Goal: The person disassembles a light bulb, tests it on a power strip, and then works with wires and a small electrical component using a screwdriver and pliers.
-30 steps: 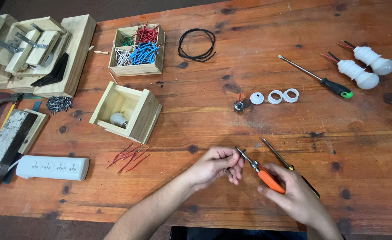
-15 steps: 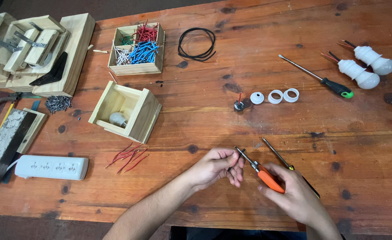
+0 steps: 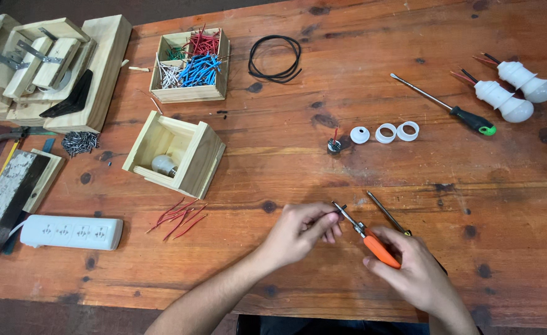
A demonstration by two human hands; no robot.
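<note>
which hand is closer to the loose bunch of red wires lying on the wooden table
Left. The left hand sits just right of the loose bunch of red wires; the right hand is farther right, holding orange-handled pliers.

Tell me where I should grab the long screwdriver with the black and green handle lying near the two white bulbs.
Take the screwdriver by its black handle with the green tip, at the lower right end. The thin metal shaft points up and left across the wooden table, so the thick handle offers the fuller grip. Come from above, fingers across the handle; the white bulb holders sit close on its upper right side.
</note>
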